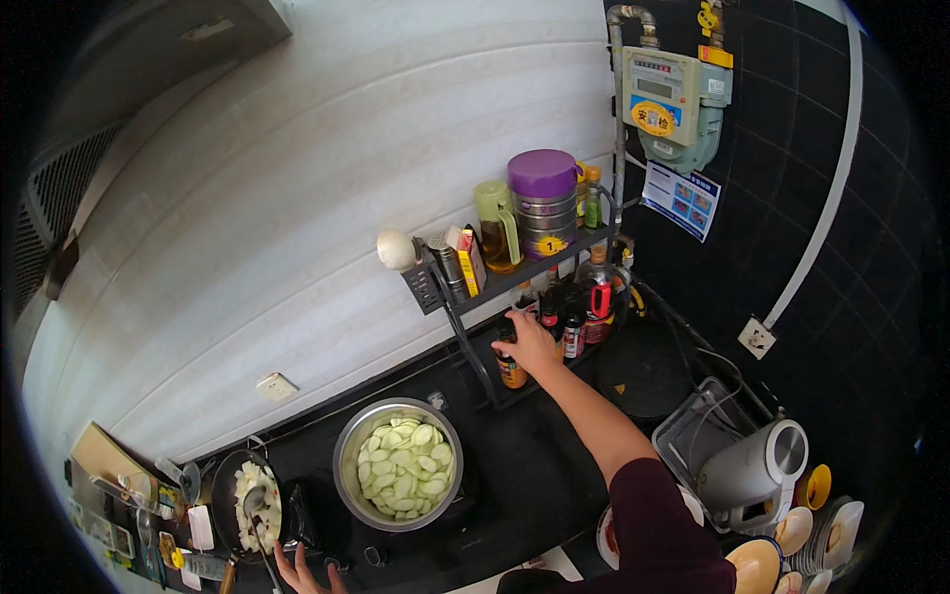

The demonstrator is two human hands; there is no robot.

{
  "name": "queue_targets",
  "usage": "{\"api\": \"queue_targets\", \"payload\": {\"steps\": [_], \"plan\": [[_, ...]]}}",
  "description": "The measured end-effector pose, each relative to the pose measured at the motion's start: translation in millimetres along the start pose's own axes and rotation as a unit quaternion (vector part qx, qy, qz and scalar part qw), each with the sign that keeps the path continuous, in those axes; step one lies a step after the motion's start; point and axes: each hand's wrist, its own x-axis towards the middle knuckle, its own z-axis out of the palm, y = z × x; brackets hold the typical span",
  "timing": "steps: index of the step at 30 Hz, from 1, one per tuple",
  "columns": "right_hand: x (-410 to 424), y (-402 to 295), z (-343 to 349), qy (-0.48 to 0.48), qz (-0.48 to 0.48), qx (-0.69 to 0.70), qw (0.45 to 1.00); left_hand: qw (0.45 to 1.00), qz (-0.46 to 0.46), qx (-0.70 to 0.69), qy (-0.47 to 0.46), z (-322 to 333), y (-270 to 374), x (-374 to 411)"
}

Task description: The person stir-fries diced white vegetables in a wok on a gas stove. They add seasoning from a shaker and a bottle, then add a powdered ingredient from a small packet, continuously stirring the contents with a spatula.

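Observation:
My right hand (528, 343) reaches to the lower shelf of a metal rack. Its thumb and fingers are around the dark top of a sauce bottle (512, 373) with an orange label; whether they grip it is unclear. The bottle stands upright. My left hand (306, 573), partly cut off by the bottom edge, has its fingers apart beside the handle of a metal ladle (254, 499). The ladle's bowl lies in a wok (220, 506) among pale chopped pieces (245, 482). Between my hands stands a steel bowl (343, 486) of sliced pale-green vegetable (404, 464).
Above the bottles, the rack's upper shelf (512, 281) holds an oil jug (499, 230) and a purple-lidded tin (545, 200). More bottles (573, 334) crowd beside my right hand. An electric kettle (742, 471) and stacked dishes (831, 531) stand at right; a gas meter (660, 93) hangs above.

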Motion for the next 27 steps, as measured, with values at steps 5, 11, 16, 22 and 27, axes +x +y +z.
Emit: {"api": "queue_targets", "payload": {"steps": [5, 11, 16, 22, 27], "plan": [[19.9, -3.6, -6.2, -0.065, -0.059, -0.056, 0.995, 1.0, 0.009, -0.008, -0.001, -3.9, -5.9, -2.3], [29.8, 7.6, -11.9, -0.126, -0.099, -0.046, 0.986, 1.0, 0.002, -0.002, 0.002, -1.1, -9.2, -7.3], [30.5, 17.5, -26.5, -0.072, -0.162, -0.103, 0.979, 1.0, 0.001, 0.003, 0.006, -3.0, -9.5, -6.9], [30.5, 49.4, -44.0, 0.034, -0.126, -0.246, 0.96, 1.0, -0.005, -0.006, -0.004, -4.6, -8.4, -6.1], [29.7, 51.5, -41.1, -0.07, 0.043, -0.163, 0.983, 1.0, -0.008, -0.012, -0.002, -1.0, -13.1, -7.2]]}}
